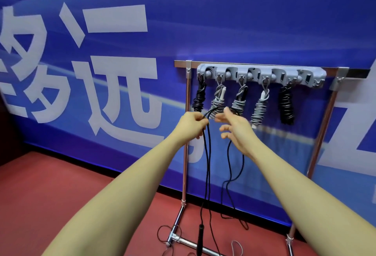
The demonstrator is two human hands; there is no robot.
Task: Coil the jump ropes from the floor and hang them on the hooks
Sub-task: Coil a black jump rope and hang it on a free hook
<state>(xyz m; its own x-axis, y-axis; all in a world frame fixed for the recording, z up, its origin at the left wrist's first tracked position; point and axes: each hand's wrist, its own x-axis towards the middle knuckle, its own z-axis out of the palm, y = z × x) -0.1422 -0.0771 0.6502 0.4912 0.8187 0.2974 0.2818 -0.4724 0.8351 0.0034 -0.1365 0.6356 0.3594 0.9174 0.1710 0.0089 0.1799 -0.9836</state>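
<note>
My left hand [193, 123] grips a black jump rope [207, 166] just below the grey hook rail [262, 74]. A loop of that rope arcs over to my right hand [234, 127], whose thumb and forefinger pinch it while the other fingers spread. The rope's strands hang down to the floor, and one black handle [200, 239] dangles near the rack's foot. Several coiled ropes hang on the hooks: a black one [200, 99] at the left, three grey ones [240, 101] in the middle, a black one [286, 105] further right.
The rail sits on a metal stand [185, 154] against a blue banner wall. The rightmost hook [317, 82] holds nothing. Thin cord loops [168, 233] lie on the red floor by the stand's base bar.
</note>
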